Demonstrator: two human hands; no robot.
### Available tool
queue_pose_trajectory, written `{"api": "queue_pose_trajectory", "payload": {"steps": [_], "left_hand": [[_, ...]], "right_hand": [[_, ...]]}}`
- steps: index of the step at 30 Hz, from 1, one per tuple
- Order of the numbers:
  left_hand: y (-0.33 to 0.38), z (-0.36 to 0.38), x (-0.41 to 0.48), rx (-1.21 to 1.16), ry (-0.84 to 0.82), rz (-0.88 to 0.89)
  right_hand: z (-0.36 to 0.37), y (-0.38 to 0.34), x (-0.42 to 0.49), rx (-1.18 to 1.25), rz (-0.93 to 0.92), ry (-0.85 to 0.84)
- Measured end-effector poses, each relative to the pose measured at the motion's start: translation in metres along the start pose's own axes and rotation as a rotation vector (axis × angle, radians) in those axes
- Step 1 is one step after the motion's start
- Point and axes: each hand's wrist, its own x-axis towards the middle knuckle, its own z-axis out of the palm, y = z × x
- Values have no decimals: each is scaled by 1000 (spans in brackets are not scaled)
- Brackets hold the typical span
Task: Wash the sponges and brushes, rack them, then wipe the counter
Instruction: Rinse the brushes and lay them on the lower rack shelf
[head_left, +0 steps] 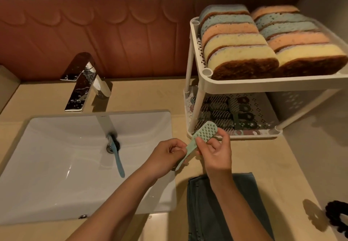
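Both hands hold a pale green brush (204,133) over the counter, just in front of the white rack (241,86). My left hand (165,157) pinches its handle low down. My right hand (216,154) grips it near the studded head. A second brush with a blue handle (118,162) lies in the white sink (56,165), its dark bristles by the drain. Several sponges (243,52) in blue, orange and yellow stand in two rows on the rack's top shelf. Several dark brushes (226,114) lie on the lower shelf.
A chrome tap (82,82) stands behind the sink. A folded grey-blue cloth (226,208) lies on the beige counter (291,165) below my right wrist. A black scrunchie-like thing (337,216) sits at the counter's right edge. A mirror runs along the top.
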Motion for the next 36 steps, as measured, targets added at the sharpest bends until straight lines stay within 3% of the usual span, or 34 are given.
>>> {"api": "queue_pose_trajectory", "payload": {"steps": [7,11,17,32,36], "left_hand": [[34,12,31,275,165,223],[40,25,48,575,320,286],[42,29,51,956,511,340],[31,24,60,977,492,424],[31,23,60,984,490,429]], "right_hand": [[-50,-34,46,-115,50,180],[-80,-47,84,-272,48,287],[-104,-48,152,-495,11,263],[-107,-24,198,-1046,55,127],[-108,-21,192,-1109,23,177]]}}
